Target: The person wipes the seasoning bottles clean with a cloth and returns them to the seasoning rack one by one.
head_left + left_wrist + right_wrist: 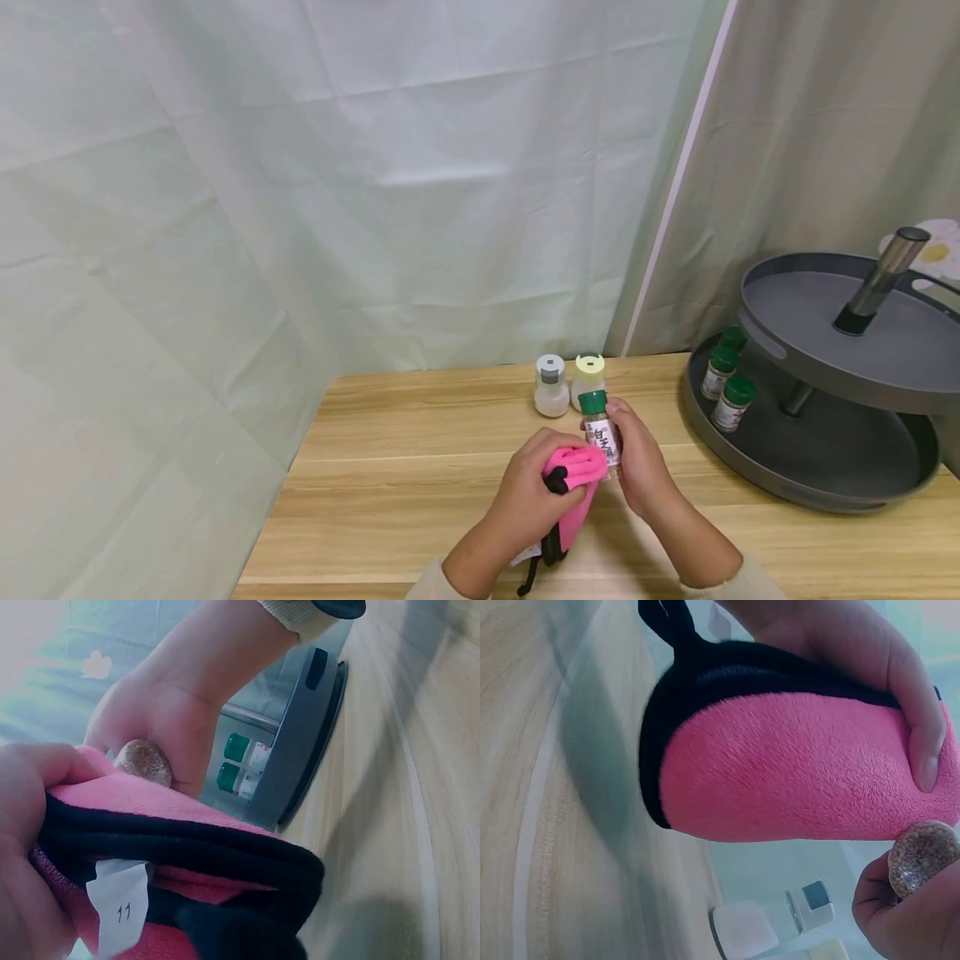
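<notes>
My left hand grips a folded pink cloth with black edging and a black hanging loop. A white tag marked 11 sticks out of its folds in the left wrist view. With my right hand I hold a spice jar upright; it has a green cap and a white label with dark characters. The cloth's folded top overlaps the jar's lower side in the head view. From below, the right wrist view shows the jar's clear base and the pale grains inside, close to the cloth.
Behind the jar stand a grey-capped shaker and a yellow-capped shaker. At the right is a dark two-tier round rack, with three green-capped jars on its lower tier, one a spice jar. A pale curtain hangs along the table's back.
</notes>
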{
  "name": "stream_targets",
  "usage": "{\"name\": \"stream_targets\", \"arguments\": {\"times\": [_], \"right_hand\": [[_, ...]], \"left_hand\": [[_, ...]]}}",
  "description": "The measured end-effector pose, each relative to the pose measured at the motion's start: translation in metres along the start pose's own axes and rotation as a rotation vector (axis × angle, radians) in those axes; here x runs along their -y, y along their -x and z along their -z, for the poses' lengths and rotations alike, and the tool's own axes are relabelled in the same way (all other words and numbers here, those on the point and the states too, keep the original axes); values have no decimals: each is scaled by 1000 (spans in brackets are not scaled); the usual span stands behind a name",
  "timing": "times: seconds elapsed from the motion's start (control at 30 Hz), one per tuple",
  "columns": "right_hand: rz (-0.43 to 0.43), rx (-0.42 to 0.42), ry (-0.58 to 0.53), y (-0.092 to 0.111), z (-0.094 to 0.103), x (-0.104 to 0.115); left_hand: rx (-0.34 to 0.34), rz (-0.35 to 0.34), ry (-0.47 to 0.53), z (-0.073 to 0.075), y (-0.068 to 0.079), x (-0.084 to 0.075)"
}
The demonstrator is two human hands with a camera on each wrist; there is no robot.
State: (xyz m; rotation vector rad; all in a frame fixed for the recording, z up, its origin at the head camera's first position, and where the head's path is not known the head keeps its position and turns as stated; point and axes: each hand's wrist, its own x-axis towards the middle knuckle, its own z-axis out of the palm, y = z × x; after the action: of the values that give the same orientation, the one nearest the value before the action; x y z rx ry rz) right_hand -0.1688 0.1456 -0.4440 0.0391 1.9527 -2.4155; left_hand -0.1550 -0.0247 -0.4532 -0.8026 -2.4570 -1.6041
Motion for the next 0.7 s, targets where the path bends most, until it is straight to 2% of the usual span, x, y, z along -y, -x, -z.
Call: {"name": "stream_targets", "arguments": {"times": [0.27, 0.47, 0.6, 0.7], "right_hand": [[-48, 85, 62, 4, 1, 1], [-31, 176, 64, 5, 6, 0], [-26, 208, 57, 5, 8, -1], [-32, 201, 59, 5, 8, -1]], "left_hand": [[-107, 95, 27, 6, -5, 0], [-165, 141, 77, 9, -8, 1], [-164, 173, 118, 10, -9, 0], [-139, 163, 123, 10, -8, -1]]}}
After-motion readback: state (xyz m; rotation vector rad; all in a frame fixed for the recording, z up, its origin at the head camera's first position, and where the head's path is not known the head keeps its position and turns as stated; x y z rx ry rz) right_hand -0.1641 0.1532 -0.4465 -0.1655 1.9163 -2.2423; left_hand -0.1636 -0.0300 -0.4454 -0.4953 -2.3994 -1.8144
